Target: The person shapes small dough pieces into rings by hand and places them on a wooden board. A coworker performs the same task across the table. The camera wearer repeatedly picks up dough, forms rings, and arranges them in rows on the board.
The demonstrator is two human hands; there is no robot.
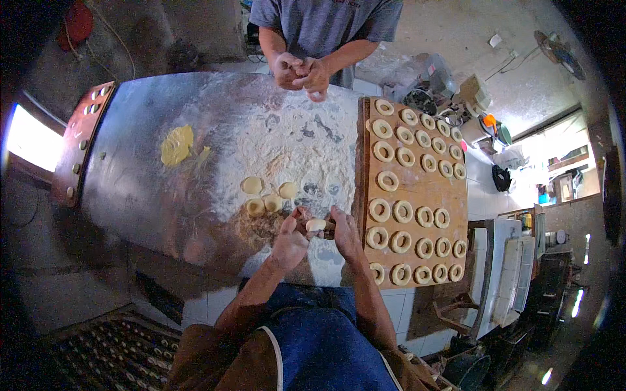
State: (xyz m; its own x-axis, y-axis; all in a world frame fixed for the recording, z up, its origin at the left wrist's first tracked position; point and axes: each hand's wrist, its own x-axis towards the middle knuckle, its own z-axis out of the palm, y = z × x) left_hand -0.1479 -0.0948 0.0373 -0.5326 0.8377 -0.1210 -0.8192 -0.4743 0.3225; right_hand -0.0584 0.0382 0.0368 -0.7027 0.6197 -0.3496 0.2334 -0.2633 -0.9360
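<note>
Between our curled left hand (pixel 291 242) and right hand (pixel 347 234), we hold a pale dough piece (pixel 315 225) over the floury bench (pixel 134 156).

This looks like a bakery workroom: a long grey metal counter (pixel 137 143) dusted with powdery white flour (pixel 261 150), a brown rectangular wooden board (pixel 427 187) at right bearing rows of pale dough rings (pixel 395 242), a blue cloth apron (pixel 316 352) near, and a co-worker in a grey T-shirt (pixel 326 26) on the far side.
</note>
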